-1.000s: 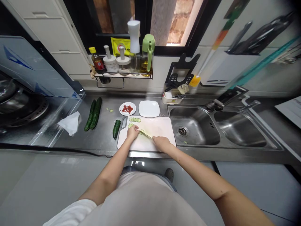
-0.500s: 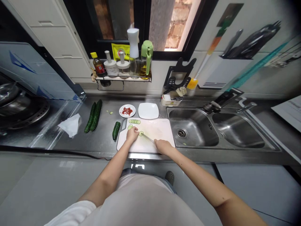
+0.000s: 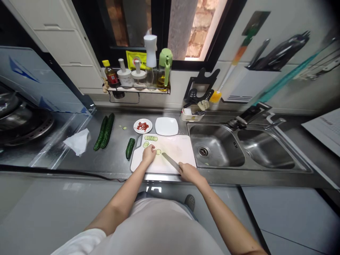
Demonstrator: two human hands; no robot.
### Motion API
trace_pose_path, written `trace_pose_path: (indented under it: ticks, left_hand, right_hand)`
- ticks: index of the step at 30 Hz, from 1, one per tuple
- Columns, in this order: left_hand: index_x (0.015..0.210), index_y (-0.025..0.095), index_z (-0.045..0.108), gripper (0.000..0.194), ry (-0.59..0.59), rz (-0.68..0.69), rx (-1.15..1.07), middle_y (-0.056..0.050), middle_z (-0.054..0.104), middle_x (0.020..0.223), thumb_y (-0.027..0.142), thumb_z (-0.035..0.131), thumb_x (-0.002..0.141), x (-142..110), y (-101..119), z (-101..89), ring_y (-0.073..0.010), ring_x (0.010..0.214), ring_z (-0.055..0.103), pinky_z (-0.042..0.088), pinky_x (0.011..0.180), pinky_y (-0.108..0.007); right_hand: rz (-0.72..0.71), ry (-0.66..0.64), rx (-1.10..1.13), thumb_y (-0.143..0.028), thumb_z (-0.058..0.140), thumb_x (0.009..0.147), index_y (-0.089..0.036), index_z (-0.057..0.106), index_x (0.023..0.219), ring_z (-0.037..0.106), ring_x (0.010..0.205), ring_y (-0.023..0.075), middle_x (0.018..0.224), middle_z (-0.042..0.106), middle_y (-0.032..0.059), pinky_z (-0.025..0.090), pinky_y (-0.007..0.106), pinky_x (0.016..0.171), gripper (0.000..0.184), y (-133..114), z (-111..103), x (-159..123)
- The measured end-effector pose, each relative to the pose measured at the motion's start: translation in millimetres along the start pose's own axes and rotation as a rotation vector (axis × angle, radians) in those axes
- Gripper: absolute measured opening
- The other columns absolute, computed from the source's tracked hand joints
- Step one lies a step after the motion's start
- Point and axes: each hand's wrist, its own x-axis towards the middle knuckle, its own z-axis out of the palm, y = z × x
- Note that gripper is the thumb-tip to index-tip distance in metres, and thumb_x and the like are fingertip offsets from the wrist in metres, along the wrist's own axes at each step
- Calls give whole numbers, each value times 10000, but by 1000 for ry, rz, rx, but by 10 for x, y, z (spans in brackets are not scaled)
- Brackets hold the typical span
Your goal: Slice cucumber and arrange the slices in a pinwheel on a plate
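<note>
My right hand (image 3: 188, 171) grips a knife (image 3: 171, 161) by its handle, the blade slanting up and left, low over the white cutting board (image 3: 180, 145). A cucumber slice (image 3: 158, 152) lies flat between the blade tip and my left hand (image 3: 149, 153). The left fingers are curled together beside that slice; whatever they hold is hidden. Behind this hand is another small group of slices (image 3: 146, 144). A row of overlapping cucumber slices (image 3: 151, 138) runs along the board's back edge. Left of the board rests a cut piece of cucumber (image 3: 130, 149).
Two whole cucumbers (image 3: 104, 131) and a crumpled white tissue (image 3: 78, 141) lie at left. Behind the board stand a plate of chopped red pieces (image 3: 135, 126) and a white square plate (image 3: 166, 126). A double sink (image 3: 218, 157) is at right, a seasoning rack (image 3: 155, 90) above.
My right hand has drawn the knife right and away from the cucumber slice, its blade face now showing more. My left hand stays next to the slice, almost unmoved.
</note>
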Motion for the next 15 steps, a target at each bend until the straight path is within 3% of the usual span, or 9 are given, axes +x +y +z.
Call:
trace_pose_path:
  ticks: [7, 15]
  left_hand:
    - [1144, 193, 597, 339, 40, 96, 69, -91, 606, 1024, 347, 582, 843, -184, 48, 91, -224, 986, 588, 422, 876, -306]
    - [1012, 202, 616, 202, 29, 104, 83, -86, 571, 1031, 266, 588, 823, -195, 95, 82, -218, 989, 572, 419, 880, -305]
  right_hand:
    - [204, 120, 134, -318, 322, 987, -205, 490, 1167, 639, 964, 213, 1052, 679, 104, 354, 257, 684, 270, -8, 84, 19]
    - [269, 141, 105, -327, 260, 1003, -203, 485, 1197, 638, 984, 218, 1062, 675, 116, 385, 274, 716, 321, -33, 72, 141]
